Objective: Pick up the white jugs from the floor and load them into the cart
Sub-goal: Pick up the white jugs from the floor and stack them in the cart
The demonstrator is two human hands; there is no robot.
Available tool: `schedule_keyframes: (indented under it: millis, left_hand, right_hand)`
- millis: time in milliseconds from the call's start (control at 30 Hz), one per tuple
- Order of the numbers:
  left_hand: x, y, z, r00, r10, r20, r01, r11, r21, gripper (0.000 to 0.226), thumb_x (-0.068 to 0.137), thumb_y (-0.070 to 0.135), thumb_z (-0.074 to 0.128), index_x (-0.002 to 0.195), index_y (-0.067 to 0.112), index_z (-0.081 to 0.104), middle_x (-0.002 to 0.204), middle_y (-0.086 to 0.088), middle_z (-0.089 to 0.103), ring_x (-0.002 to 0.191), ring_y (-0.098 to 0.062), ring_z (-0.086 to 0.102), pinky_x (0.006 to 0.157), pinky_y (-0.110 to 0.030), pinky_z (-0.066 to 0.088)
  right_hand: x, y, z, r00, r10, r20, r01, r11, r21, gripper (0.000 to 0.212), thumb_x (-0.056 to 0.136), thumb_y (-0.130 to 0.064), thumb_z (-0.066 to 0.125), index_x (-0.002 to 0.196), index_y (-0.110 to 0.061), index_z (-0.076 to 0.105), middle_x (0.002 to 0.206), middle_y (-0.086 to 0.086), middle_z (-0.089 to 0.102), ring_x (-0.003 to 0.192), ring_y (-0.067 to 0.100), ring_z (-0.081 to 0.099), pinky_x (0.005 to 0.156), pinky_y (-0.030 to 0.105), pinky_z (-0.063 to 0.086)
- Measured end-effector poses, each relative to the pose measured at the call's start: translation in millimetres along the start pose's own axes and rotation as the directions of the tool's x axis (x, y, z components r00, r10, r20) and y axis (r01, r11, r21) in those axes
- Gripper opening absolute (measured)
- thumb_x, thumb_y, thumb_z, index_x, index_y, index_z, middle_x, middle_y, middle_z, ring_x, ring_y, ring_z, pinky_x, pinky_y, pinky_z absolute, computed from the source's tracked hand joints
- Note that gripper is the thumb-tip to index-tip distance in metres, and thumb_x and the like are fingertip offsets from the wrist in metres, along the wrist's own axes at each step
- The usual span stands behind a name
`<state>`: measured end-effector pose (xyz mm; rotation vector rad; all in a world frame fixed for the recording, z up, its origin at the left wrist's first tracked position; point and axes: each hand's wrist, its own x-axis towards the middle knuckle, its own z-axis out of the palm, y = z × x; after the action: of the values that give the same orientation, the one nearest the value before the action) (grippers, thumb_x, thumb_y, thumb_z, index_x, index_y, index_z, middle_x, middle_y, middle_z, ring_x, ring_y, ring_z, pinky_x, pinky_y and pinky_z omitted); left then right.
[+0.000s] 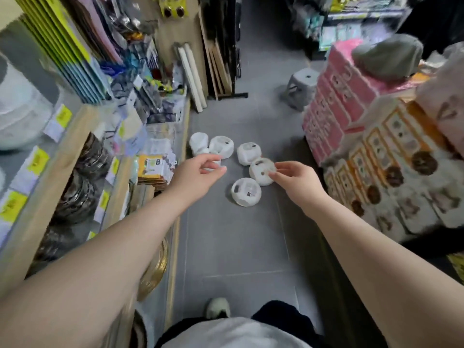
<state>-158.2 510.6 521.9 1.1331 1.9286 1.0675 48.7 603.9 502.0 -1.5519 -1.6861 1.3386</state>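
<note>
A cluster of white round plastic jugs [246,192] lies on the grey tiled floor [233,247], mid-aisle. At 9 o'clock from them a wooden shelf [62,156] packed with goods edges the aisle. At 3 o'clock stand stacked pink printed cartons [334,106], close to the jugs. A grey plastic stool [302,84] sits at 1 o'clock, well apart.

Both bare arms reach forward. The left hand [198,169] hovers over the jugs at 10 o'clock of the cluster, fingers loosely curled, holding nothing. The right hand [298,179] has its fingertips [273,175] at the rim of the jug at 2 o'clock; whether they grip it cannot be told.
</note>
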Motion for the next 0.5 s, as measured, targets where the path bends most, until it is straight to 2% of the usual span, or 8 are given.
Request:
schedule_keyframes:
  millis: [233, 367, 500]
  left_hand:
    - [147, -19, 38, 0.994, -0.063, 0.092, 0.058, 0.997, 0.057, 0.030, 0.089, 0.021, 0.067, 0.120, 0.018, 0.065, 0.097, 0.005, 0.064, 0.082, -0.004, 0.057, 0.066, 0.004, 0.038]
    - [229, -34, 71, 0.987, -0.137, 0.084, 0.132, 0.990, 0.057, 0.032, 0.090, 0.020, 0.067, 0.121, 0.014, 0.065, 0.105, -0.002, 0.065, 0.086, -0.007, 0.058, 0.067, 0.004, 0.038]
    - [303, -52, 102, 0.968, -0.218, 0.124, 0.210, 0.975, 0.072, 0.030, 0.091, 0.019, 0.066, 0.120, 0.016, 0.065, 0.105, 0.000, 0.065, 0.085, -0.005, 0.056, 0.067, 0.005, 0.037]
  right_hand:
    - [134, 25, 6, 0.989, 0.145, -0.006, -0.145, 0.989, 0.017, 0.038, 0.084, -0.030, 0.073, 0.119, -0.017, 0.066, 0.108, -0.001, 0.071, 0.095, 0.010, 0.066, 0.084, 0.026, 0.053]
    - [229, 45, 6, 0.980, 0.200, 0.020, -0.200, 0.980, -0.008, 0.040, 0.083, -0.031, 0.072, 0.120, -0.015, 0.066, 0.111, 0.002, 0.071, 0.098, 0.015, 0.066, 0.091, 0.035, 0.054]
    - [316, 66, 16, 0.956, 0.288, 0.063, -0.285, 0.957, -0.048, 0.040, 0.084, -0.029, 0.072, 0.121, -0.015, 0.065, 0.114, 0.005, 0.069, 0.103, 0.017, 0.066, 0.096, 0.037, 0.052]
